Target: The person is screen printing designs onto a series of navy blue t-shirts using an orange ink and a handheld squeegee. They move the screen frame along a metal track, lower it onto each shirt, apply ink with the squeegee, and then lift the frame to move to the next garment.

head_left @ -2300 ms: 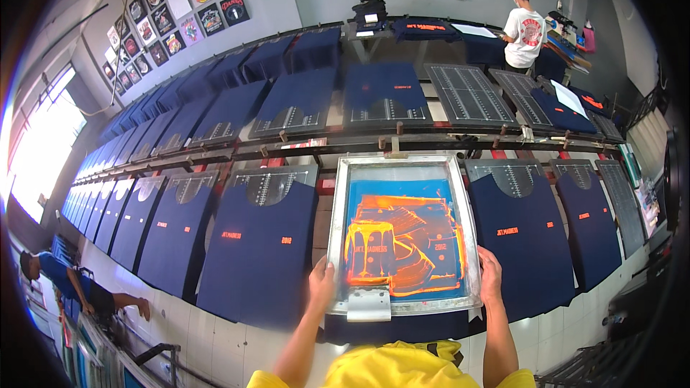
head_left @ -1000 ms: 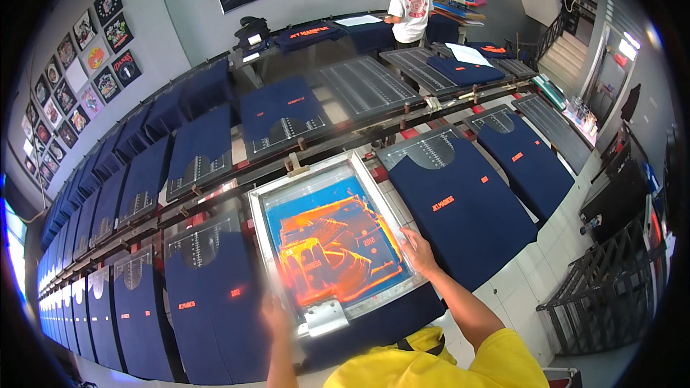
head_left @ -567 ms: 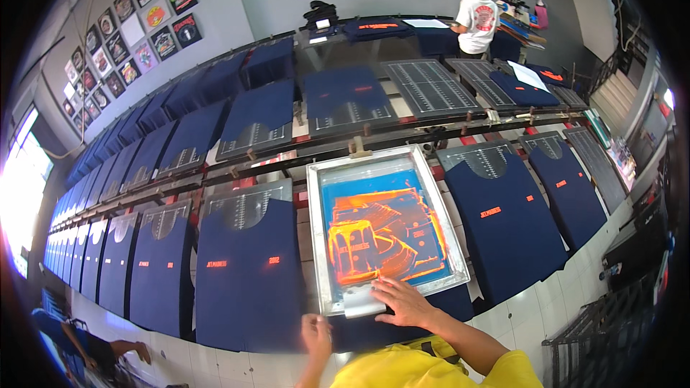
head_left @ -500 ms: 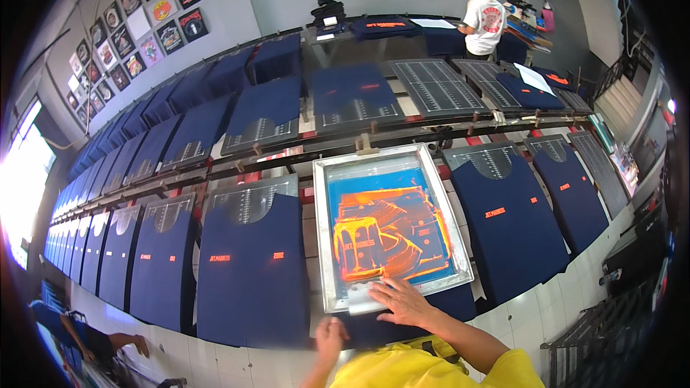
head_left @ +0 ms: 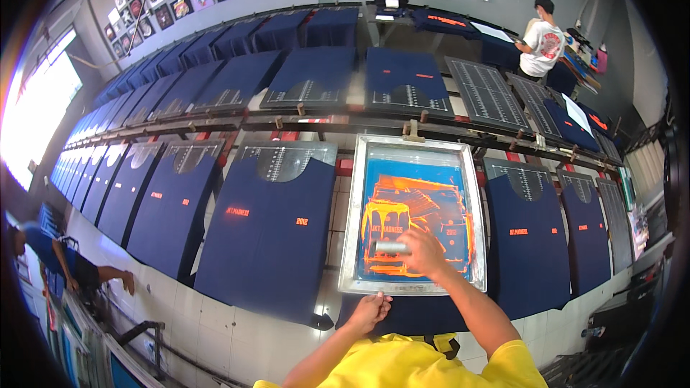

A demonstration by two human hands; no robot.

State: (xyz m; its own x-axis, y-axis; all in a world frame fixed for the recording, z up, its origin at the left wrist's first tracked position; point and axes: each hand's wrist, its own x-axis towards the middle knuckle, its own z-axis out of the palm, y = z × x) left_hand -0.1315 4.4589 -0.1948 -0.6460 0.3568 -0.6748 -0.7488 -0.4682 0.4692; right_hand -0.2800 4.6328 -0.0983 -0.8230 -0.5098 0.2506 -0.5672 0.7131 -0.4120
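A silk-screen frame [head_left: 350, 244] with a metal rim and blue mesh, smeared with orange ink [head_left: 388, 213], lies over a navy shirt [head_left: 424, 314] in front of me. My right hand [head_left: 425, 251] grips a small squeegee with a pale grey handle [head_left: 392, 247] over the lower half of the mesh. The squeegee's blade is hidden. At the frame's near edge, left of its middle, my left hand [head_left: 371, 313] has curled fingers, the thumb reaching the metal rim. A clamp [head_left: 412, 131] sits at the frame's far edge.
Navy shirts with orange print [head_left: 264, 230] lie on boards to the left, and another shirt [head_left: 530, 233] lies to the right. Behind runs a dark rail [head_left: 330, 123] with more boards. A co-worker [head_left: 543, 44] stands far right; another person [head_left: 68, 262] is at lower left.
The view has shifted right. My right hand has moved from the near rim up onto the inked mesh with the squeegee. My left hand has come up to the frame's near edge.
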